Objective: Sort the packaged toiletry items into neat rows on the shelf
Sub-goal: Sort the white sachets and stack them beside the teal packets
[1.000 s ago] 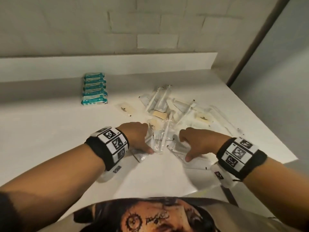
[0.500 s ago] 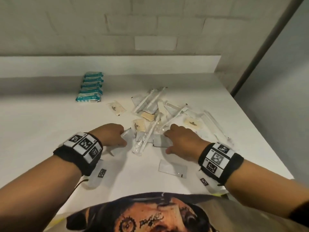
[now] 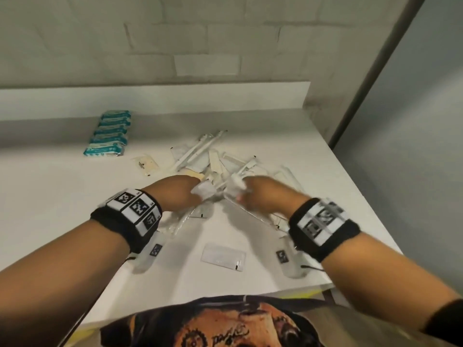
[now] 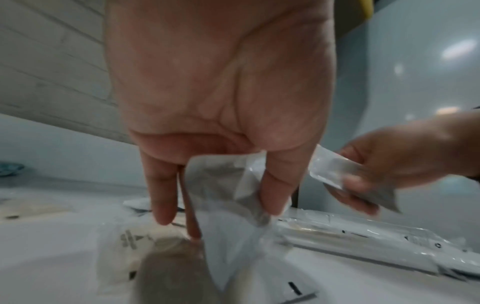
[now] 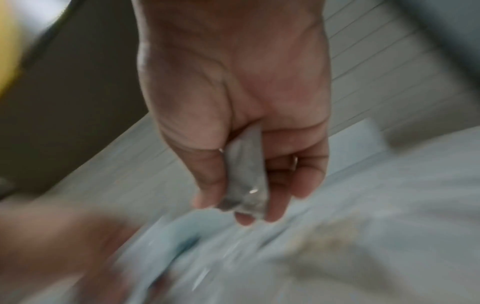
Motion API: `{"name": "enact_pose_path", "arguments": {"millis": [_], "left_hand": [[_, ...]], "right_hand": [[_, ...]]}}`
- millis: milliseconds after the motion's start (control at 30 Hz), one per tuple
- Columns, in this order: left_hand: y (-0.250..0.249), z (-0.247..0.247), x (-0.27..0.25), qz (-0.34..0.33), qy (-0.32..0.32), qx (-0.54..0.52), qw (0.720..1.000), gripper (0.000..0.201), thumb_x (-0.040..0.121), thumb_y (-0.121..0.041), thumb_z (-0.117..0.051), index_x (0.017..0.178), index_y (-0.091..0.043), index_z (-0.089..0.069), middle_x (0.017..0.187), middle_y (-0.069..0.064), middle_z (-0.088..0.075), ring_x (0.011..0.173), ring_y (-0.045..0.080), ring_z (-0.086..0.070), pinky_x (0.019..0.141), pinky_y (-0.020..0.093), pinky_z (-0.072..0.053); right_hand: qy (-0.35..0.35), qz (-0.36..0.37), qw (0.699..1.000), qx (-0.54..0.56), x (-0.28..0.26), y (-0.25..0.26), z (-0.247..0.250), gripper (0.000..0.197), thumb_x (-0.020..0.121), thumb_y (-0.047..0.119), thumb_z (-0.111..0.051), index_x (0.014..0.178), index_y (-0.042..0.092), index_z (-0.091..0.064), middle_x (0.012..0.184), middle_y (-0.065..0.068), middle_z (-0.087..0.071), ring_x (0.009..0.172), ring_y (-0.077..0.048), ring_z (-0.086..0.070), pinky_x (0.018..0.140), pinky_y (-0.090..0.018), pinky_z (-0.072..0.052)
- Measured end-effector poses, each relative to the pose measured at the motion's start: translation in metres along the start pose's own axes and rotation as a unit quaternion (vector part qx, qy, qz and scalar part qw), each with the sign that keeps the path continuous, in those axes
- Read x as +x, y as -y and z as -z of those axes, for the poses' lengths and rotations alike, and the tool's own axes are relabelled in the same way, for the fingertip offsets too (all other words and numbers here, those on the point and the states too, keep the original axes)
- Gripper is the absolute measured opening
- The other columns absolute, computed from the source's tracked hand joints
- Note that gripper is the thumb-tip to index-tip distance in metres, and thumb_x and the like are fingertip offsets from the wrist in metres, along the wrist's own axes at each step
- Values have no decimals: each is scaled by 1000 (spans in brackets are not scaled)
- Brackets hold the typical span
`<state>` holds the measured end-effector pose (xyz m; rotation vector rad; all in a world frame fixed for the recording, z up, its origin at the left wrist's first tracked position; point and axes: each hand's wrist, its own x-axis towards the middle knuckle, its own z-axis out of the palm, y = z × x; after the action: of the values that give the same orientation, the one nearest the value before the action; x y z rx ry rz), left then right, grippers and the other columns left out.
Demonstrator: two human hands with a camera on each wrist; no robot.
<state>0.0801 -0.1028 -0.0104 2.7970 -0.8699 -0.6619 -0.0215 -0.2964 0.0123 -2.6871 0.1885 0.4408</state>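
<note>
— Clear plastic packets, who holds them?
— Left hand [image 4: 221, 115] pinches one packet [image 4: 228, 185]; right hand [image 5: 233, 123] grips another sachet [image 5: 246, 181], both above the pile [image 3: 215, 164] on the white shelf [image 3: 62, 196].
— Sorted ones?
— Teal packs [image 3: 107, 132] stand rowed far left.

Head overhead; wrists close, palm-side.
</note>
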Motion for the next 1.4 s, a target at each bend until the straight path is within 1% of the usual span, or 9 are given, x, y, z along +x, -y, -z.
{"name": "enact_pose_path", "arguments": {"millis": [133, 233, 367, 533, 700, 833, 1100, 1233, 1400], "left_hand": [[7, 3, -2, 12, 19, 10, 1000, 28, 91, -33, -53, 116, -24, -58, 118, -1, -62, 100, 18, -56, 86, 32, -46], [13, 10, 5, 42, -16, 8, 999, 39, 87, -33, -57, 125, -21, -55, 125, 5, -60, 101, 21, -56, 83, 32, -46], [12, 15, 15, 55, -27, -48, 997, 53, 77, -28, -59, 128, -20, -50, 123, 6, -62, 99, 23, -56, 77, 31, -43], [-30, 10, 21, -80, -44, -36, 995, 22, 93, -31, -47, 106, -31, -65, 107, -3, -65, 95, 17, -59, 84, 35, -48], [-86, -12, 30, -234, 44, 19, 971, 36, 94, -29, -52, 130, -34, -58, 139, -14, -47, 123, 9, -49, 105, 32, -39], [-82, -24, 30, -209, 108, 47, 971, 41, 92, -45, -54, 132, -34, -54, 140, -21, -46, 125, 6, -48, 108, 28, -35], [-51, -3, 22, -145, 100, 105, 979, 19, 85, -46, -54, 94, -39, -69, 96, -15, -65, 94, 7, -59, 88, 36, -49], [-52, -5, 21, -120, 80, 61, 988, 22, 86, -43, -53, 86, -28, -69, 88, -6, -66, 87, 12, -60, 84, 38, -50], [-28, 4, 33, -60, -58, 0, 997, 24, 94, -36, -48, 86, -18, -62, 92, 0, -65, 84, 18, -60, 75, 34, -48]], "right_hand": [[-95, -150, 982, 65, -3, -73, 48, 38, 90, 28, -62, 121, 7, -57, 81, 3, -61, 72, -18, -59, 61, -27, -45], [-60, -199, 978, 37, -4, -103, 55, 45, 86, 31, -67, 121, 5, -58, 107, -10, -66, 95, -29, -64, 83, -36, -53], [21, -188, 982, 2, -11, -115, 56, 39, 80, 31, -73, 112, 11, -61, 109, -8, -66, 86, -27, -65, 72, -29, -52], [187, -106, 973, -84, -26, -104, 33, 21, 71, 25, -76, 87, 17, -65, 91, -5, -68, 78, -21, -60, 70, -32, -50], [97, -90, 984, -120, -27, -103, 25, 10, 82, 24, -63, 81, 16, -58, 79, 1, -55, 81, -24, -54, 64, -29, -40], [90, -106, 987, -82, -40, -118, 42, 28, 87, 34, -63, 103, 12, -64, 97, -3, -61, 96, -26, -58, 83, -34, -45], [111, -123, 986, -31, -41, -115, 19, 33, 76, 36, -76, 89, 16, -52, 91, 0, -57, 78, -21, -56, 64, -30, -47], [77, -101, 988, -93, -35, -103, -5, 64, 66, 37, -81, 113, 20, -42, 106, 0, -54, 82, -18, -55, 68, -30, -49], [108, -89, 977, -163, -18, -93, 9, 25, 79, 38, -67, 82, 20, -49, 95, 1, -57, 81, -18, -54, 65, -29, -42]]}}
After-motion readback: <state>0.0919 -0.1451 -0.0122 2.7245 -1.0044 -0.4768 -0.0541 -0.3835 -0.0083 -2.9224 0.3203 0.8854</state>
